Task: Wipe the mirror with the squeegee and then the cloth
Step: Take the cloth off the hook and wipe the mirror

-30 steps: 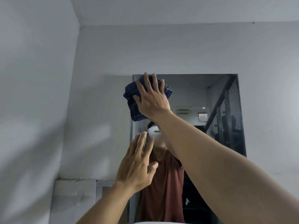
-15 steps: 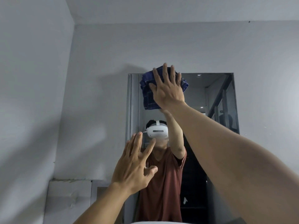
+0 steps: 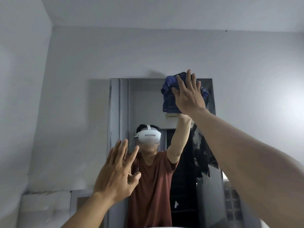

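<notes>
A tall mirror hangs on the grey wall ahead. My right hand presses a bunched dark blue checked cloth flat against the mirror's top right corner, fingers spread over it. My left hand is held up in front of the mirror's lower left part, fingers apart, holding nothing; whether it touches the glass I cannot tell. No squeegee is in view. The mirror reflects a person in a red shirt with a white headset.
Grey walls surround the mirror, with a side wall close on the left. A pale ledge or panel sits at lower left below the mirror. A white rim shows at the bottom edge.
My right hand has slid the cloth from the mirror's upper left across to its top right corner. My left hand has stayed near the lower left.
</notes>
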Demonstrator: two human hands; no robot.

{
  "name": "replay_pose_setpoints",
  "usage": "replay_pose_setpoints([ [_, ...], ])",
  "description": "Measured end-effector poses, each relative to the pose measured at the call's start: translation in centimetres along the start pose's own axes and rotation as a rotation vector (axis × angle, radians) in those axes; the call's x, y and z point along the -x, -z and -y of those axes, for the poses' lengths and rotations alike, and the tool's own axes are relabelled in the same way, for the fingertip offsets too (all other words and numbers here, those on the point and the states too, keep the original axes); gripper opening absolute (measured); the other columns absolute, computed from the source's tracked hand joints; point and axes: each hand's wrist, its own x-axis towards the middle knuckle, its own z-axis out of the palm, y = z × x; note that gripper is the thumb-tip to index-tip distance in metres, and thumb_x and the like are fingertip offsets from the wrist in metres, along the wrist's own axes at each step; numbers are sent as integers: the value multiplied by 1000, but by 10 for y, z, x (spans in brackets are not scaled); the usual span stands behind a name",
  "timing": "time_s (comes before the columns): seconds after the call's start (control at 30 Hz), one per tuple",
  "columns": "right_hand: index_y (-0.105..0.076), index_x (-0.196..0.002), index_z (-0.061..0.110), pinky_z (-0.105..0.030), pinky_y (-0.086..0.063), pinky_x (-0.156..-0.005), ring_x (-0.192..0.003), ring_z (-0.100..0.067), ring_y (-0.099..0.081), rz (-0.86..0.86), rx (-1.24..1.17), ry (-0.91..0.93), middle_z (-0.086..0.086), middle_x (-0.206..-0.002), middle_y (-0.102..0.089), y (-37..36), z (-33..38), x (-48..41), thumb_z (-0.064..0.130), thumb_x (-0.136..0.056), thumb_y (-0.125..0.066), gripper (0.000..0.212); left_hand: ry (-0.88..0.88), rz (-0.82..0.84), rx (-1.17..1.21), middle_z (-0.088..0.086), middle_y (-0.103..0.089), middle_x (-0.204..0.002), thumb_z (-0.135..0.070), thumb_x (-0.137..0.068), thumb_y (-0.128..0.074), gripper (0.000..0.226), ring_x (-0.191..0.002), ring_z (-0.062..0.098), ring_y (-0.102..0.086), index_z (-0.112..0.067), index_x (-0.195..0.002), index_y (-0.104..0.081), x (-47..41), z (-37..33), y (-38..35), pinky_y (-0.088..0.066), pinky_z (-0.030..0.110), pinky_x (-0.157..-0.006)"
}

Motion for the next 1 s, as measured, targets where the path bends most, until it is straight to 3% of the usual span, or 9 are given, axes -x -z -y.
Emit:
replay_pose_setpoints([
  [0.27, -11, -162, 19, -48, 0, -126, -156, -33, 4, -46, -13, -141, -13, -170, 2, 4, -40, 20, 45, -108, -22, 61, -13, 21, -3, 15, 2, -168, -63, -87, -53, 94, -156, 31, 4, -29, -161, -6, 1, 1, 1, -17, 47, -125],
  [0.43, -28, -155, 12, -50, -2, -126, -156, -35, -1, -88, -94, -207, -18, -169, -2, -2, -48, 47, 40, -108, -30, 55, -25, -2, -15, 19, -5, -167, -60, -88, -48, 88, -156, 34, -2, -25, -161, -14, 1, 0, 0, -14, 45, -125],
  [0.53, -37, -152, 12, -53, -9, -123, -153, -42, -12, -124, -95, -188, -23, -167, -12, -8, -50, 70, 38, -108, -36, 52, -26, -17, -44, 20, -8, -167, -60, -92, -37, 79, -155, 35, -4, -23, -160, -19, 1, -1, 1, -22, 51, -123],
  [0.6, -39, -152, 14, -56, -15, -121, -151, -42, -19, -144, -30, -189, -23, -164, -22, -12, -52, 84, 40, -107, -35, 52, -15, -6, -49, 20, -8, -167, -59, -90, -43, 81, -155, 36, -5, -22, -160, -21, 1, -2, 2, -27, 55, -121],
  [0.73, -28, -159, 27, -60, -10, -121, -153, -39, -14, -110, 60, -291, -17, -166, -19, -21, -41, 104, 50, -106, -25, 57, 9, -20, -39, 19, -4, -168, -55, -96, -41, 76, -155, 35, -3, -20, -160, -20, 11, -13, -1, -22, 52, -123],
  [0.87, -8, -162, 24, -59, -2, -124, -156, -36, 2, -65, 53, -323, -18, -169, -2, -31, -22, 117, 57, -104, -13, 67, 9, -21, 43, 18, -5, -168, -50, -96, -42, 76, -156, 33, -3, -16, -160, -19, 42, -25, -13, -16, 46, -121],
  [1.0, -1, -162, 22, -60, 3, -123, -155, -39, 7, -22, 65, -296, -21, -168, 6, -32, -5, 120, 74, -96, -10, 84, 7, 6, 72, 17, -2, -168, -51, -92, -47, 83, -156, 33, -4, -14, -160, -16, 67, -21, -21, -6, 38, -123],
])
